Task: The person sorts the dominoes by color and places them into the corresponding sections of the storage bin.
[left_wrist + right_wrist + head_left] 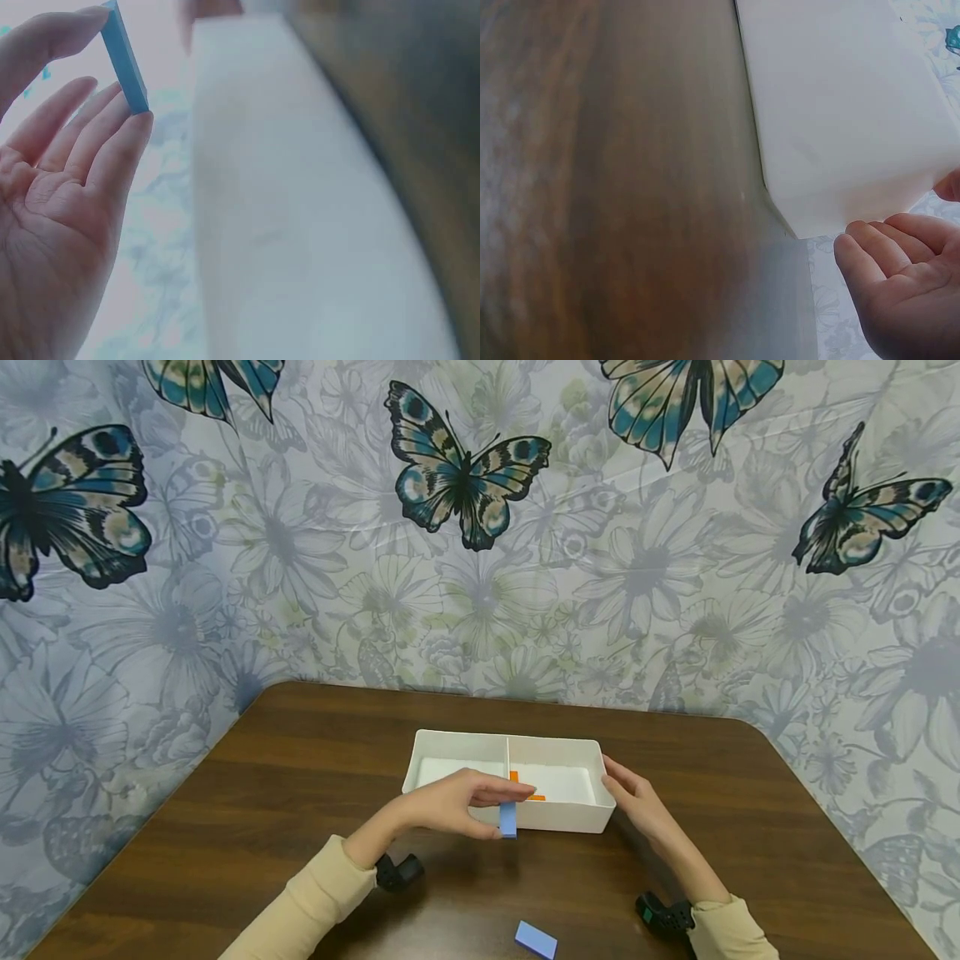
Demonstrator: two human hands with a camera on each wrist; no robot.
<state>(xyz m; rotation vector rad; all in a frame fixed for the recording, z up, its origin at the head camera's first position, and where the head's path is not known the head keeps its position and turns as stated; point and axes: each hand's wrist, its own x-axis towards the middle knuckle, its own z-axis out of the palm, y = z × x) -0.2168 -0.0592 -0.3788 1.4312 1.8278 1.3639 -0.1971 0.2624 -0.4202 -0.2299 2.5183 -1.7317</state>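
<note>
My left hand (461, 800) pinches a thin blue rectangular block (508, 821) between thumb and fingertips, just in front of a white two-compartment box (562, 817). From the left wrist, the block (126, 64) stands on edge between the thumb and a fingertip. At the box's right end is my right hand (637, 795), its fingers loosely extended against the outer wall (855, 202). Inside the right compartment lie orange pieces (514, 776), partly hidden behind the left hand and the front wall. A second blue block (536, 939) lies flat on the table nearer to me.
The brown wooden table (300, 760) carries the box near its far edge. Behind it hangs a floral cloth (480, 610) with butterflies. Each wrist wears a black band with a camera (399, 872), close above the tabletop.
</note>
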